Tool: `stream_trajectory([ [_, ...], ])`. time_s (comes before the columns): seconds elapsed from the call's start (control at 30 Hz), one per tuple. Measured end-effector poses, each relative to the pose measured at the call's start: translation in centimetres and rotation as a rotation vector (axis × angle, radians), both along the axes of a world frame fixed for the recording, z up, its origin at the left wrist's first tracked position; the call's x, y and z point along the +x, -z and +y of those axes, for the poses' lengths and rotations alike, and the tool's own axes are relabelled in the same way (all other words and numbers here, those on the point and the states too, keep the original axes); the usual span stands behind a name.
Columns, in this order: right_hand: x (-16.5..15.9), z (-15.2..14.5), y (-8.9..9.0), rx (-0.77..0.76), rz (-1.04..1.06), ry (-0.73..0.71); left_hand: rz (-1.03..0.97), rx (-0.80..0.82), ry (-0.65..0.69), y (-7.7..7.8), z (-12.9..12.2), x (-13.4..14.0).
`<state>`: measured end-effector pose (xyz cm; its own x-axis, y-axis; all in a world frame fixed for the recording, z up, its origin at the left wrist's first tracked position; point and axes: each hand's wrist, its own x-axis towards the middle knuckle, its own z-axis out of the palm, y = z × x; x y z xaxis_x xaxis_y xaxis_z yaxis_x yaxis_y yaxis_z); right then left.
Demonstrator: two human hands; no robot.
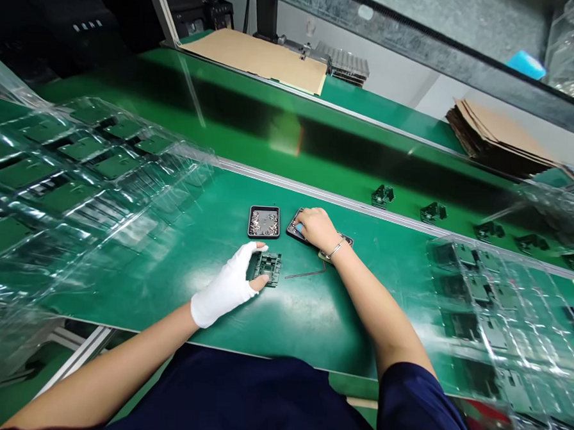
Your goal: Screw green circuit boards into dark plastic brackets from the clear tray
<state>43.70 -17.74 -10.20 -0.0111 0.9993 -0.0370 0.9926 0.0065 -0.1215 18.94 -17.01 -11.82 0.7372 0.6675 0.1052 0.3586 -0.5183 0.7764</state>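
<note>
In a white glove that leaves the fingertips bare, my left hand (232, 277) holds a small green circuit board assembly (268, 269) by its left side, thumb at the near edge. The board rests on or just above the green bench. My bare right hand (316, 227) reaches over a dark tray of small metal parts (292, 230), fingers drawn together and pointing down; what they hold, if anything, is hidden. To its left sits a square black tray (263, 237) with small metal screw-like pieces. An L-shaped hex key (306, 274) lies between board and right forearm.
Clear plastic blister trays with green boards stand at the left (126, 168) and right (498, 316). Several board assemblies (383, 195) line the strip behind a metal rail (279, 181). Cardboard sheets (507, 137) are stacked at the back right, under an overhead shelf (421, 49).
</note>
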Motion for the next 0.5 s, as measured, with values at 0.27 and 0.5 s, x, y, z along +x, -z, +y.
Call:
stream_trajectory([
  [0.27,0.1,0.0,0.4,0.003,0.023,0.036,0.009,-0.062,0.086,-0.5,0.6,-0.9],
  [0.5,-0.2,-4.0,-1.6,0.104,0.339,0.005,0.064,-0.119,0.128,0.0,0.4,-0.4],
])
